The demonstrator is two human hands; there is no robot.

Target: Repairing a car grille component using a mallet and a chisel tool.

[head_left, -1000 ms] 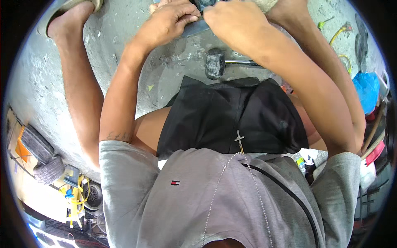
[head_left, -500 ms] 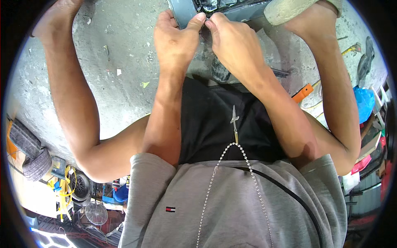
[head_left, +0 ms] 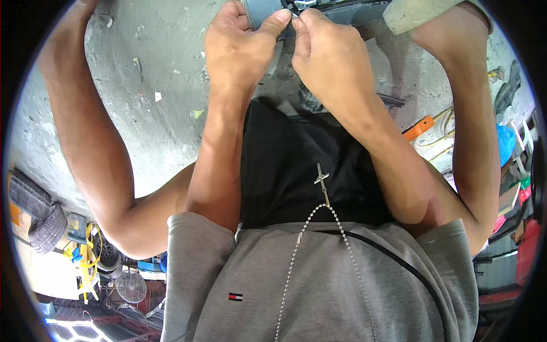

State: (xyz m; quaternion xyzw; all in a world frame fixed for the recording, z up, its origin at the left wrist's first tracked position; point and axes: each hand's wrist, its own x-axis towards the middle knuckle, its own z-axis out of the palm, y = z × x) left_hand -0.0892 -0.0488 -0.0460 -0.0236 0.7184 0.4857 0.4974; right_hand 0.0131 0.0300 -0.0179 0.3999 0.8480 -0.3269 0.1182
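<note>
At the top of the view, a grey painted panel with dark, shiny parts beside it runs partly out of the frame. My left hand grips the panel's near corner, fingers curled at its left side and thumb lying along the edge. Right beside that thumb tip, my right hand is closed in a pinch at the panel's dark inner edge. A small light sliver shows between the two hands, but what the right fingers hold is too small to make out.
Bare legs frame the concrete floor on both sides. An orange-handled tool lies beyond my right forearm, near a dark strip. A cross pendant hangs over my black shorts. Tires stand at the lower left, a blue bag at the right.
Both hands stay at the panel's corner and sit slightly higher in the view. The right hand has shifted a little to the right, and the pendant has swung lower in the picture.
</note>
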